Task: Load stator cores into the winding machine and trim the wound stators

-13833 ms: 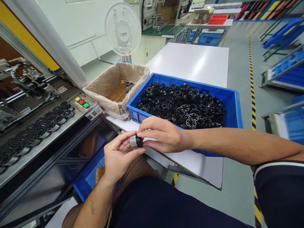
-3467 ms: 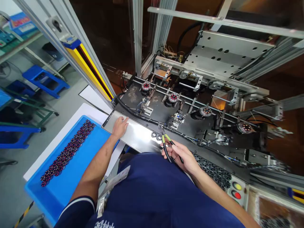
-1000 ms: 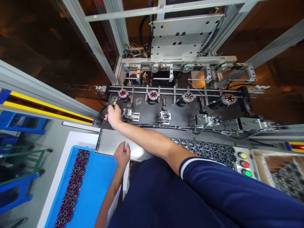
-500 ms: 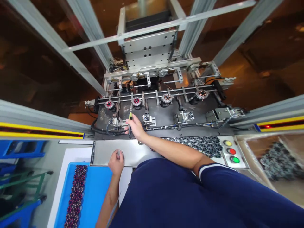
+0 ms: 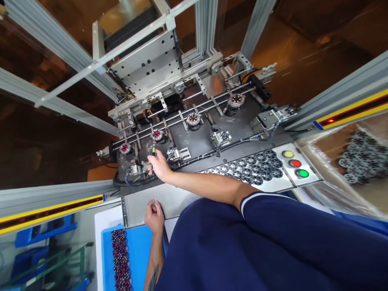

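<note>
My right hand [image 5: 160, 166] grips a slim pen-shaped tool [image 5: 153, 152], black with a yellow-green band. Its far end points up toward a round part with red dots [image 5: 157, 134] seated on the second holder from the left. Whether the tool touches that part I cannot tell. Lower down, my left hand [image 5: 154, 217] is curled closed over the bare metal ledge [image 5: 138, 205]; what its fingers hold, if anything, is hidden. Similar round parts sit on the other holders: one at far left [image 5: 124, 148], one in the middle [image 5: 193, 118] and one at right [image 5: 236, 100].
Rows of dark round parts [image 5: 256, 167] lie on the ledge's right side, by yellow, red and green buttons [image 5: 295, 163]. A blue tray [image 5: 140, 254] at lower left bears a strip of round parts. A lined box [image 5: 327, 151] stands right. Yellow sensor bars [image 5: 357, 109] flank the machine.
The camera view has turned, so the whole machine appears tilted. My right hand still grips the tool near the second holder, and my left hand stays curled over the ledge.
</note>
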A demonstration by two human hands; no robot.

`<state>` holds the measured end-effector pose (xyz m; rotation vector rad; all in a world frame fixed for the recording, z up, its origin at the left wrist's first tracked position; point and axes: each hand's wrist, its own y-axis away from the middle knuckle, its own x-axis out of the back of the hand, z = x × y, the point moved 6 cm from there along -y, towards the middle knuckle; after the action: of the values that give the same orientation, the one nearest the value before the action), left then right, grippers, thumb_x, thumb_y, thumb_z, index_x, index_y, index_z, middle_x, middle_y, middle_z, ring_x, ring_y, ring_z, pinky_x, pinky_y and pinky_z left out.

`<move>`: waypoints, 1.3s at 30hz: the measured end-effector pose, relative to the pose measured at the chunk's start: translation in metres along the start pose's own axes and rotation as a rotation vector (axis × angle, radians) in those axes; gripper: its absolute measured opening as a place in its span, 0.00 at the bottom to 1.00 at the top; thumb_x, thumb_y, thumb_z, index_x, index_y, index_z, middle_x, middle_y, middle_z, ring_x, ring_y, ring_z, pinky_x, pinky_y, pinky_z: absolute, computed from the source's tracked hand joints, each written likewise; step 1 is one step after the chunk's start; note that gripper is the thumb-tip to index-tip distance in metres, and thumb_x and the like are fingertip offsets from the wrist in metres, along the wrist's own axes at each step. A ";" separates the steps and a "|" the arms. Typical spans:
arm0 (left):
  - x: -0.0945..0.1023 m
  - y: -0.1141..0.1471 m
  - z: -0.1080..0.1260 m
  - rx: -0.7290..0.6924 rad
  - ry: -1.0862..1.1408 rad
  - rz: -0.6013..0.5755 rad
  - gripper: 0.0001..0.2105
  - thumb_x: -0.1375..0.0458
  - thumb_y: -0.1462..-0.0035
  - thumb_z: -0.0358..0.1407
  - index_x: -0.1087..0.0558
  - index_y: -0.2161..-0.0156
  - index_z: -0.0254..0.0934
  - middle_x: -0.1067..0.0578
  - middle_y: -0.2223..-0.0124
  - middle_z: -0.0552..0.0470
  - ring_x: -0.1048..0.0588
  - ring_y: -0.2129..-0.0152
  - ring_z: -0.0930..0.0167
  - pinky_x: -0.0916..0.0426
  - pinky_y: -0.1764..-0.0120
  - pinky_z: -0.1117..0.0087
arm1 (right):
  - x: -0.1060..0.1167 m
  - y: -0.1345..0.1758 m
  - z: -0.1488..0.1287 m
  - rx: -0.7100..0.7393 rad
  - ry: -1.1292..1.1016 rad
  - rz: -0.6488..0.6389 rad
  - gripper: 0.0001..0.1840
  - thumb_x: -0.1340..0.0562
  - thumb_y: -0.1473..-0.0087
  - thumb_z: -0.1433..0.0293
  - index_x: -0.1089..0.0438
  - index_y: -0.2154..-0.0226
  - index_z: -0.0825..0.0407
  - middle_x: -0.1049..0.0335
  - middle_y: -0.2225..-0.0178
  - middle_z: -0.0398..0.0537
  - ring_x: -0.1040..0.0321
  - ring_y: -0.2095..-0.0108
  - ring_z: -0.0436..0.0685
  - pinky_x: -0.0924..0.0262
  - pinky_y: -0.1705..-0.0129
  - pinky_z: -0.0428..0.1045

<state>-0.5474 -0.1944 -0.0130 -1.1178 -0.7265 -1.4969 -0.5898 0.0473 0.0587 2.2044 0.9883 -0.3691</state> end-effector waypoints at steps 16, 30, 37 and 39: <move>-0.002 0.001 -0.005 0.054 -0.027 -0.015 0.18 0.49 0.40 0.46 0.25 0.58 0.35 0.33 0.78 0.56 0.31 0.79 0.70 0.37 0.70 0.70 | -0.016 0.044 -0.023 -0.101 -0.025 -0.288 0.13 0.44 0.38 0.68 0.36 0.51 0.52 0.38 0.76 0.35 0.41 0.85 0.44 0.44 0.85 0.40; -0.001 0.003 -0.006 0.061 -0.011 0.013 0.19 0.49 0.41 0.49 0.26 0.56 0.37 0.34 0.78 0.56 0.30 0.77 0.68 0.37 0.69 0.69 | 0.137 0.051 -0.090 0.023 -0.024 -0.001 0.16 0.43 0.41 0.70 0.35 0.49 0.51 0.31 0.71 0.41 0.33 0.79 0.47 0.35 0.83 0.42; -0.001 0.003 -0.006 0.046 -0.037 0.016 0.18 0.49 0.41 0.49 0.26 0.56 0.38 0.33 0.77 0.56 0.31 0.77 0.68 0.38 0.70 0.69 | 0.146 0.031 -0.084 0.065 -0.094 0.089 0.11 0.41 0.41 0.67 0.36 0.54 0.49 0.33 0.72 0.38 0.35 0.80 0.46 0.35 0.82 0.41; -0.001 0.003 -0.007 0.047 -0.041 0.014 0.18 0.49 0.41 0.49 0.26 0.56 0.38 0.33 0.77 0.56 0.30 0.77 0.68 0.37 0.69 0.68 | 0.147 0.031 -0.084 0.065 -0.108 0.090 0.10 0.41 0.41 0.67 0.35 0.56 0.50 0.33 0.72 0.38 0.35 0.80 0.45 0.35 0.82 0.41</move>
<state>-0.5466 -0.2005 -0.0168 -1.1187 -0.7767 -1.4419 -0.4702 0.1708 0.0609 2.2534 0.8268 -0.4794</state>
